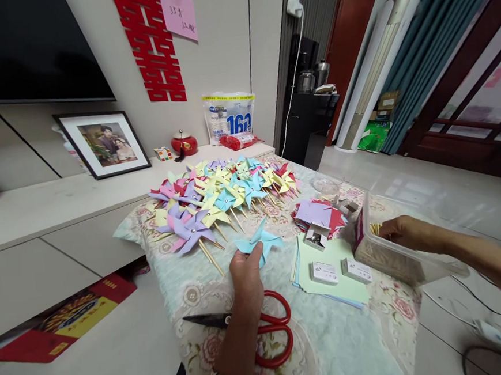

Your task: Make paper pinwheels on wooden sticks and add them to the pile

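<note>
My left hand (245, 277) pinches a light blue paper pinwheel (258, 242) at its centre, holding it just above the flowered tablecloth. My right hand (404, 233) reaches into a clear plastic box (395, 260) on the right, its fingers on the thin wooden sticks (375, 228) inside. A big heap of finished pinwheels (221, 198) in purple, yellow, blue and pink, each on a stick, lies at the far side of the table. Red-handled scissors (261, 328) lie under my left wrist.
Green paper sheets (326, 268) with two small white boxes (341, 271) lie in the middle, purple and red paper squares (319, 214) behind them. A framed photo (103, 144), red pot (183, 143) and a bag (229, 117) stand on the low cabinet behind.
</note>
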Demonstrator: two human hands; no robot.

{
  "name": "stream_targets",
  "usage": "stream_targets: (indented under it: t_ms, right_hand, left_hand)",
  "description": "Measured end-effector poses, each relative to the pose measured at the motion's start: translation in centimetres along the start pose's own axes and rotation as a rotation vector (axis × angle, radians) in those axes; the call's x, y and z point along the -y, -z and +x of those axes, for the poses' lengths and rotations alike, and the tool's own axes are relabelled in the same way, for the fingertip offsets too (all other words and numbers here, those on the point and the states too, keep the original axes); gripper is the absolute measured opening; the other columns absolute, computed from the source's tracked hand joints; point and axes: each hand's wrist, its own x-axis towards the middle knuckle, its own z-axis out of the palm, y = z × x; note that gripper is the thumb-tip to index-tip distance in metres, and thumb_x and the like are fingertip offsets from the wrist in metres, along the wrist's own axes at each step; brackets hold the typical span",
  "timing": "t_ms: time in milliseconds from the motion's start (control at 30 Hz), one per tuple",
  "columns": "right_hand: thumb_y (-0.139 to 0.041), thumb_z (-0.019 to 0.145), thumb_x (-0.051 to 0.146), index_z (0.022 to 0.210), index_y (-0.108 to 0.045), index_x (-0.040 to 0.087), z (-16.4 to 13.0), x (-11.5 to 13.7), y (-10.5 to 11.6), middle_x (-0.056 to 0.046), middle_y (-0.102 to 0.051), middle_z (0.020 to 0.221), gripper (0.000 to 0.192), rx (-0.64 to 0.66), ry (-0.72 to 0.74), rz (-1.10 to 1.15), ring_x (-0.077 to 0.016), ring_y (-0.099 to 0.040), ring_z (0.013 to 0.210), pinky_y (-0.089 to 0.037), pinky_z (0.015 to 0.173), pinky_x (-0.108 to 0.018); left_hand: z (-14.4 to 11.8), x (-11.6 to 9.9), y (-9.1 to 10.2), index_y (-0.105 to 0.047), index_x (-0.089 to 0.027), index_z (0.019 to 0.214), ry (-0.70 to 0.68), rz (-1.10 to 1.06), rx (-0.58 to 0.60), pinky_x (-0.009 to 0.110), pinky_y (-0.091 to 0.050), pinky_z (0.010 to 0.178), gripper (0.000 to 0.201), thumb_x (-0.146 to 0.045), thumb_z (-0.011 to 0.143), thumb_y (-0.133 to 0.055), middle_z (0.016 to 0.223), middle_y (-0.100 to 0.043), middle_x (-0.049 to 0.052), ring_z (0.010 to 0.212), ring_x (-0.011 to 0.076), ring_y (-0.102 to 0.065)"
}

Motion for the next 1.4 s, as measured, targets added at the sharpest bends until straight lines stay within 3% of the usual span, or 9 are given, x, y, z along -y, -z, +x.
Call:
stream_targets:
  t_ms: [67,133,367,433,567,700,833,1200,1400]
  right_hand:
    - [-0.051,0.078,0.013,0.065,-0.077,0.019,1.3,0.3,2.4,0.000,-0.071,0.062,0.030,0.412,0.065,-0.081,-0.0150,-0.064,0.059,-0.042,0.057,-0.023]
    - [-0.054,0.083,0.019,0.073,-0.078,0.022,2.3,0.7,4.4,-0.002,-0.074,0.070,0.026,0.421,0.080,-0.154,-0.0166,-0.066,0.065,-0.045,0.065,-0.026]
    - [-0.066,0.079,0.056,0.082,-0.075,0.023,1.6,7.4,6.9,-0.008,-0.076,0.083,0.034,-0.228,0.191,-0.162,-0.0213,-0.067,0.072,-0.047,0.070,-0.033]
    - [-0.071,0.077,0.055,0.087,-0.075,0.022,1.1,10.7,5.6,-0.008,-0.075,0.088,0.035,-0.281,0.133,0.025,-0.0205,-0.066,0.075,-0.048,0.068,-0.032]
    - [-0.068,0.084,0.051,0.076,-0.069,0.019,1.1,15.2,-0.5,-0.002,-0.067,0.070,0.033,0.032,0.014,0.524,-0.0149,-0.057,0.062,-0.044,0.058,-0.027]
    - [-0.074,0.077,0.048,0.072,-0.064,0.018,2.2,16.7,-7.3,0.001,-0.063,0.065,0.031,0.093,-0.171,0.929,-0.0114,-0.052,0.054,-0.040,0.052,-0.025]
    - [-0.085,0.062,0.038,0.088,-0.068,0.019,3.1,17.1,-11.3,0.000,-0.071,0.071,0.036,0.171,-0.380,1.187,-0.0136,-0.060,0.059,-0.045,0.055,-0.025]
    - [-0.094,0.052,0.036,0.078,-0.069,0.019,2.0,16.9,-15.0,-0.002,-0.074,0.069,0.039,0.157,-0.416,1.369,-0.0160,-0.064,0.058,-0.049,0.059,-0.028]
    - [-0.078,0.076,0.051,0.084,-0.075,0.021,2.0,15.5,-14.0,-0.006,-0.075,0.094,0.032,0.095,-0.333,1.338,-0.0182,-0.065,0.081,-0.049,0.070,-0.028]
  left_hand:
    - [-0.1,-0.1,-0.1,-0.073,-0.013,0.082,0.001,-0.001,-0.004,0.030,-0.052,0.070,0.034,-0.025,0.053,-0.086,0.073,-0.075,0.002,0.066,0.0165,-0.067]
    - [-0.1,-0.1,0.0,-0.073,-0.013,0.082,0.004,0.011,-0.001,0.028,-0.050,0.065,0.034,-0.026,0.053,-0.087,0.070,-0.074,0.001,0.063,0.0152,-0.065]
    - [-0.2,-0.3,-0.1,-0.072,-0.013,0.079,0.014,0.043,0.042,0.025,-0.046,0.060,0.034,-0.030,0.053,-0.087,0.068,-0.072,0.001,0.059,0.0132,-0.061]
    - [-0.4,-0.6,-0.2,-0.072,-0.014,0.080,0.030,0.036,0.048,0.025,-0.046,0.061,0.036,-0.030,0.052,-0.087,0.070,-0.072,0.001,0.062,0.0139,-0.062]
    - [-0.5,-1.1,-0.1,-0.071,-0.017,0.080,0.087,-0.021,0.039,0.024,-0.045,0.059,0.037,-0.029,0.050,-0.089,0.072,-0.071,-0.001,0.063,0.0128,-0.060]
    - [0.0,-1.1,0.2,-0.069,-0.020,0.078,0.116,-0.066,0.031,0.023,-0.045,0.059,0.034,-0.026,0.051,-0.088,0.071,-0.069,-0.003,0.062,0.0120,-0.059]
    - [0.0,-1.5,0.2,-0.066,-0.021,0.077,0.127,-0.110,0.092,0.026,-0.048,0.065,0.035,-0.027,0.052,-0.089,0.075,-0.069,-0.002,0.070,0.0143,-0.063]
    - [-2.2,-1.5,-0.6,-0.074,-0.018,0.067,0.097,0.040,0.601,0.032,-0.050,0.076,0.021,-0.029,0.058,-0.089,0.072,-0.071,0.004,0.074,0.0189,-0.064]
    - [-2.0,-0.9,-0.7,-0.075,-0.017,0.074,-0.003,0.088,0.392,0.027,-0.048,0.067,0.021,-0.025,0.059,-0.086,0.067,-0.071,0.001,0.065,0.0146,-0.060]
